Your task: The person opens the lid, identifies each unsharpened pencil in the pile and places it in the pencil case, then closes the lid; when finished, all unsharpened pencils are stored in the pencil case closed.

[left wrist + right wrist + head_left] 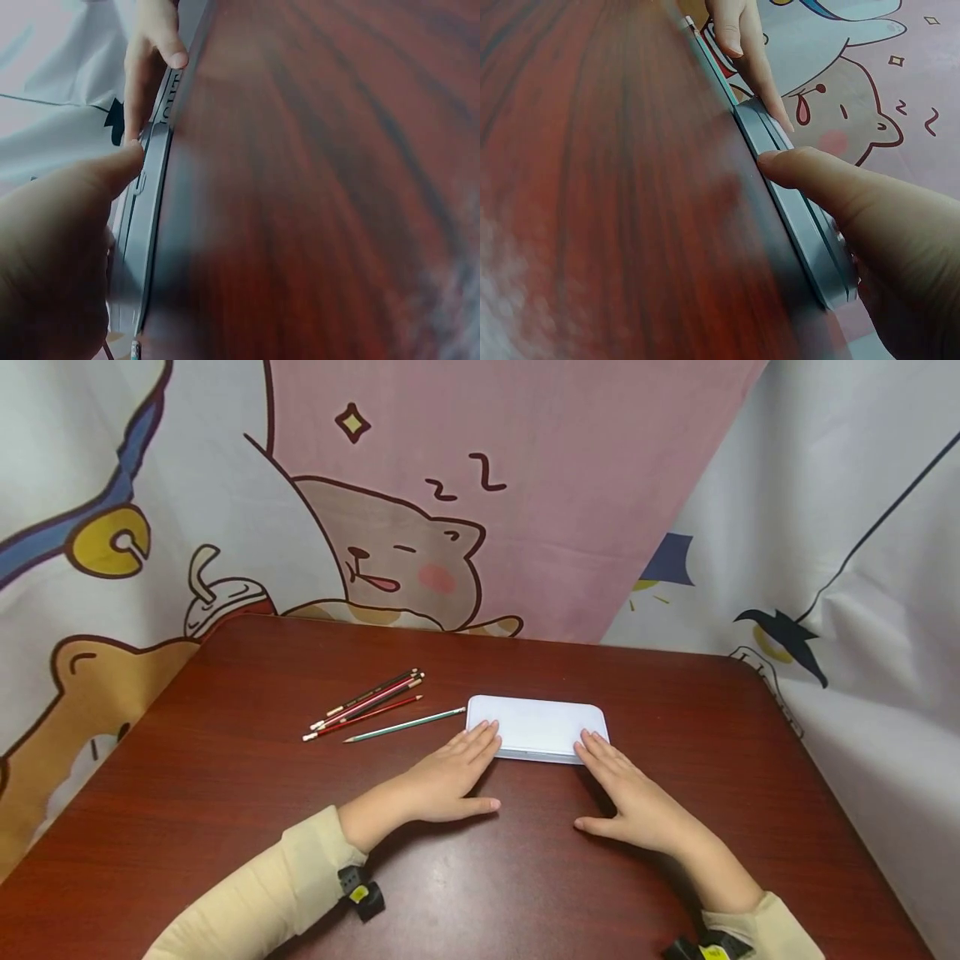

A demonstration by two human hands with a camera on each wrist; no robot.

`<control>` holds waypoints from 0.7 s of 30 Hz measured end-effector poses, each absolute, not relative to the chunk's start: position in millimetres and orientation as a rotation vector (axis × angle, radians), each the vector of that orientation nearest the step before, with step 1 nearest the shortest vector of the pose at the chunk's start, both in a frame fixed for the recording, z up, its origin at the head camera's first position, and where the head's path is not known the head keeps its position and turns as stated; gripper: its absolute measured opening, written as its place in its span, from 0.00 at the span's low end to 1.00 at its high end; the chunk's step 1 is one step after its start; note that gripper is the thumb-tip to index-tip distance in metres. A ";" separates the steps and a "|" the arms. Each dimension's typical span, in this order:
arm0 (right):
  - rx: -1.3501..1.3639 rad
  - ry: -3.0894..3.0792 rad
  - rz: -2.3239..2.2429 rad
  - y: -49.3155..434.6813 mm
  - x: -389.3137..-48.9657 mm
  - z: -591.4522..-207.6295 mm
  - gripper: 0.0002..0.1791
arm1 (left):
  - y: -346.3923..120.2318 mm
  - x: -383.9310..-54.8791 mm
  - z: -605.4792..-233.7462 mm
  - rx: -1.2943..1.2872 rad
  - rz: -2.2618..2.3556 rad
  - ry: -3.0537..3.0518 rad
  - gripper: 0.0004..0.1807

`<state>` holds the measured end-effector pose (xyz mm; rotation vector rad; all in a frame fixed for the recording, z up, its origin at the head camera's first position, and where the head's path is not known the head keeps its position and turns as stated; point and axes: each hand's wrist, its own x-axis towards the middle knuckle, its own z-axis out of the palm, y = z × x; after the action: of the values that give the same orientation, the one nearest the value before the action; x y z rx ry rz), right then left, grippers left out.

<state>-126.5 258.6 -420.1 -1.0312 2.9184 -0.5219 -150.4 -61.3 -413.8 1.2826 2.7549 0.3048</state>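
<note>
A flat white case with rounded corners and a closed lid lies on the table in the head view. My left hand has straight fingers whose tips rest on the case's near left corner, thumb held apart. On the near right corner lie the fingertips of my right hand, also straight, its thumb clear of the case. The left wrist view shows the side of the case and a seam along it. From the other side, the right wrist view shows the same case edge.
Left of the case, a green pencil lies with its end near the case's left side. Beyond it is a loose bunch of several red and dark pencils. The brown table backs onto a printed cloth.
</note>
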 end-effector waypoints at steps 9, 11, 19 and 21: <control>-1.012 2.908 -0.531 256.4 -128.5 -417.1 0.52 | -61.2 -152.8 -408.6 1.237 0.255 2.730 0.47; -1.001 2.909 -0.529 256.3 -128.6 -417.2 0.52 | -61.4 -153.6 -408.3 1.242 0.251 2.723 0.47; -0.960 2.928 -0.564 261.3 -128.8 -414.9 0.49 | -65.8 -156.9 -402.8 1.271 0.356 2.741 0.44; -0.963 2.951 -0.567 265.1 -129.4 -410.9 0.49 | -71.5 -157.7 -398.3 1.273 0.370 2.794 0.42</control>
<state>-129.4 265.1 -410.9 -0.9632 2.9511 -0.5668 -157.7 -71.5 -398.3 1.2730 2.7935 0.3703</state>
